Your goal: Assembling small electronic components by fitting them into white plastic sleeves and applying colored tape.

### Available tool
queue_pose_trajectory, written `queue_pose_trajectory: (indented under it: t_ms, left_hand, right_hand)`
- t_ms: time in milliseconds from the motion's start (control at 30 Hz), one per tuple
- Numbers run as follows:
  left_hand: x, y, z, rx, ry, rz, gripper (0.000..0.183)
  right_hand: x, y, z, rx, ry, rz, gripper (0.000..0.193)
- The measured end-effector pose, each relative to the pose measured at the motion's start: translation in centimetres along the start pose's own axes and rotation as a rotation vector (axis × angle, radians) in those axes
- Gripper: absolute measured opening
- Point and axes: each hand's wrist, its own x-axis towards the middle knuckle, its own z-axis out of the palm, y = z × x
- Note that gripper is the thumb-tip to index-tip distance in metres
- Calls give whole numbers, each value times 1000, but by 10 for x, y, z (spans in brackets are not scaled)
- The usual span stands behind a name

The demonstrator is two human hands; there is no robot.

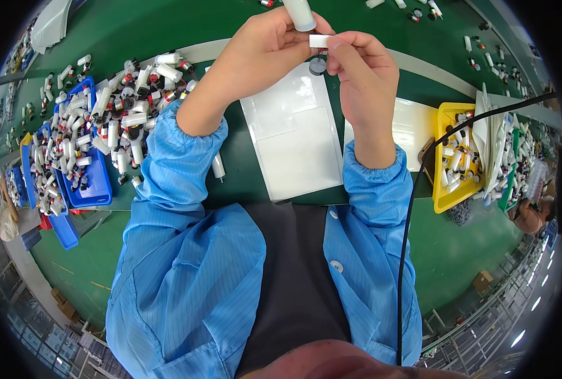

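Note:
My left hand (265, 54) is closed at the far side of the table, fingers curled around a translucent white plastic tube (301, 16) whose upper end runs out of view. My right hand (366, 79) meets it from the right, pinching a small white block-like piece (319, 41) between thumb and finger. Just below that piece, by the right fingertips, hangs a dark grey round disc (317, 66); what joins them is hidden. A white sheet in a clear sleeve (300, 151) lies on the green table beneath both hands.
At left, a large heap of white cylindrical parts with red and black ends (129, 117) spills around blue trays (104, 183). A yellow tray (441, 199) of similar parts stands right. A black cable (413, 189) crosses the right side. One loose white tube (217, 167) lies near my left forearm.

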Motion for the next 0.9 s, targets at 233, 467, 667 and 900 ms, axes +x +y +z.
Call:
queue_pose_trajectory:
  t_ms: [233,467,667,900]
  left_hand:
    - [-4,4,-3,272,32,16,31]
    - [-3,12,-3,208,84,-89,27]
    - [-2,29,14,-56,183,-159,22]
    - [-50,75,-103,468,302,17,22]
  right_hand:
    - [-2,3,3,-71,44,-86,10]
    - [-3,-6,3,-136,18,-59,22]
    - [8,8,-13,242,-116,373,27]
    - [-56,-8,-24,-912,-491,51,22]
